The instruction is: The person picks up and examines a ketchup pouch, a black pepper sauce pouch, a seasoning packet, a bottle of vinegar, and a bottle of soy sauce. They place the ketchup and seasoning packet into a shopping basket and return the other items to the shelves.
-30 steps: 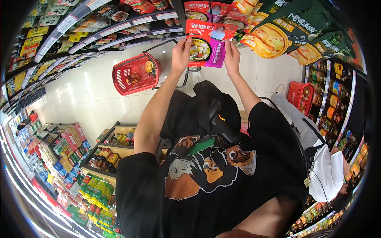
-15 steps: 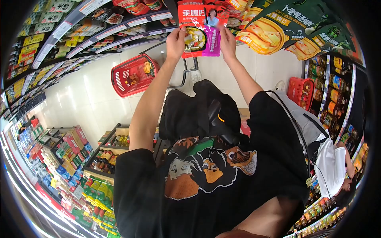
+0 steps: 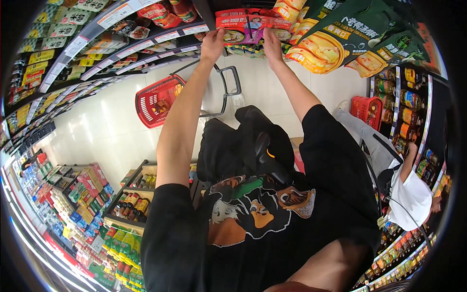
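A red and purple food pouch (image 3: 238,30) with a picture of a dish on its front is at the shelf at the top of the view. It is foreshortened, and similar red packs sit right beside and behind it. My left hand (image 3: 213,45) pinches its left edge between thumb and fingers. At its right edge my right hand (image 3: 272,45) is closed on it, with the fingertips partly hidden. Just right of my right hand hang green and yellow soup seasoning packs (image 3: 323,46).
A red shopping basket (image 3: 154,102) with a few packs stands on the floor at left, its black handle near my feet. Stocked shelves (image 3: 131,48) curve along the upper left. At right, a person in a white shirt (image 3: 411,199) is beside bottle shelves and another red basket (image 3: 366,111).
Both hands have carried the pouch up and forward to the shelf, and its front has tilted away from facing me. The person at right has shifted and an arm now reaches toward the bottles.
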Demonstrator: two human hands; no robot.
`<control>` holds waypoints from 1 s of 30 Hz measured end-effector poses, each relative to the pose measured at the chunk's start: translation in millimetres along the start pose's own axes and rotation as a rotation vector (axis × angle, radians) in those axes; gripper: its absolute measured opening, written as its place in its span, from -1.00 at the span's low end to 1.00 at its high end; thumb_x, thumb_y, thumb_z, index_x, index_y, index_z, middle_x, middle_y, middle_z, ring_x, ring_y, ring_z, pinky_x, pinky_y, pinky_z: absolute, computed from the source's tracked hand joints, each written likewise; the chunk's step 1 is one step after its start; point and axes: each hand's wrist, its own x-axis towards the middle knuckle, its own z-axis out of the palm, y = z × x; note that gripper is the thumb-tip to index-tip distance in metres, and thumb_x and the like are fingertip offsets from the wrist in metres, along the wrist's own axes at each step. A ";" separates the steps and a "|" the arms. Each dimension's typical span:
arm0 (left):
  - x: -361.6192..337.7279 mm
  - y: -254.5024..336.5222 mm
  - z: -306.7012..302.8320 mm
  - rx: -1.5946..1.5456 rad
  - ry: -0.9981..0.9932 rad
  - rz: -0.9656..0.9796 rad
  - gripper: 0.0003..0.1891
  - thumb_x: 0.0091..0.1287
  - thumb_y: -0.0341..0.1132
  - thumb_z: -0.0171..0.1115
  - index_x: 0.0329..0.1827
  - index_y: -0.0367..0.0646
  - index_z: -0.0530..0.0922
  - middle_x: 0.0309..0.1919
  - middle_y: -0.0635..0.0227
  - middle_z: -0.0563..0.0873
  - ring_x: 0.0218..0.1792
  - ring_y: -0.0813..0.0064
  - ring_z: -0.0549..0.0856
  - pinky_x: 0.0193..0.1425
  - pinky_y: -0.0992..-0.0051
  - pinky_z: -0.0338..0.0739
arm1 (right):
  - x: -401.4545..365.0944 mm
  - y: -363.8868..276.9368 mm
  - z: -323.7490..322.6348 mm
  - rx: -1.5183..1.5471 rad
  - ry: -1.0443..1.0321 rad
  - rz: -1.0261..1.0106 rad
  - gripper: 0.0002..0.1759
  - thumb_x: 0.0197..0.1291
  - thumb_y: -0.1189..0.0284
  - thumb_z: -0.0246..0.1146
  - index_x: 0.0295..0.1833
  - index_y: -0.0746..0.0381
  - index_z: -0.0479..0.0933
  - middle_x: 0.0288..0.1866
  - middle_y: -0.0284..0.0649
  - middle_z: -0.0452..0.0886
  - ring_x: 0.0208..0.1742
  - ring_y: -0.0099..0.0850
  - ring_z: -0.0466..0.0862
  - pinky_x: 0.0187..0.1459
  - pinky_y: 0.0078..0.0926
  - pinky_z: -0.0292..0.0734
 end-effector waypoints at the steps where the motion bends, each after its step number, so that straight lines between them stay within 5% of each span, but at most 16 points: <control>1: -2.0 1.0 -0.6 -0.019 0.031 0.024 -0.48 0.49 0.02 0.17 0.11 -0.37 0.63 -0.18 0.08 0.81 -0.05 0.25 0.79 0.11 0.37 0.58 | -0.2 0.7 -1.9 -0.055 -0.009 0.022 -0.29 0.49 -0.16 0.04 0.39 0.22 0.44 0.30 -0.22 0.54 0.27 -0.42 0.51 0.25 -0.28 0.47; 12: -48.3 -20.3 -7.7 -0.227 0.076 0.191 -0.51 0.52 -0.11 0.20 0.26 -0.40 0.52 0.06 0.04 0.75 0.10 0.25 0.73 0.22 0.38 0.53 | -45.7 -26.9 -1.3 0.058 -0.007 0.032 -0.21 0.50 -0.02 0.12 0.54 0.37 0.23 0.58 -0.06 0.29 0.53 -0.28 0.37 0.44 -0.23 0.37; 17: -161.2 -32.1 -58.2 -0.311 -0.194 -0.124 -0.64 0.59 -0.19 0.07 0.22 -0.29 0.57 0.10 0.24 0.74 0.07 0.48 0.73 0.09 0.49 0.56 | -84.1 -3.4 3.0 0.159 -0.045 0.142 -0.32 0.51 0.12 0.15 0.52 0.37 0.27 0.56 -0.04 0.32 0.54 -0.28 0.36 0.46 -0.24 0.35; 19: -204.8 -73.7 -78.2 -0.334 -0.153 -0.211 -0.65 0.59 -0.20 0.06 0.20 -0.28 0.58 0.11 0.25 0.74 0.06 0.47 0.74 0.08 0.47 0.57 | -107.7 6.3 9.6 0.131 -0.245 0.195 -0.44 0.51 0.13 0.14 0.40 0.31 0.42 0.38 -0.10 0.55 0.47 -0.31 0.46 0.39 -0.27 0.39; 24: -302.2 -163.2 -142.6 -0.322 0.051 -0.534 -0.65 0.59 -0.20 0.05 0.17 -0.31 0.58 0.05 0.24 0.77 0.06 0.41 0.75 0.07 0.46 0.59 | -160.6 -6.5 60.7 0.091 -0.631 0.277 -0.51 0.53 0.17 0.11 0.34 0.31 0.48 0.26 -0.09 0.66 0.25 -0.31 0.66 0.33 -0.31 0.45; 30: -352.6 -207.9 -194.8 -0.363 0.293 -0.590 -0.67 0.55 -0.28 0.08 0.07 -0.44 0.61 -0.11 0.14 0.80 -0.08 0.41 0.76 0.06 0.44 0.61 | -205.8 -25.8 143.2 -0.042 -1.001 0.298 -0.54 0.58 0.19 0.05 0.29 0.35 0.49 0.21 -0.07 0.68 0.21 -0.33 0.69 0.29 -0.38 0.50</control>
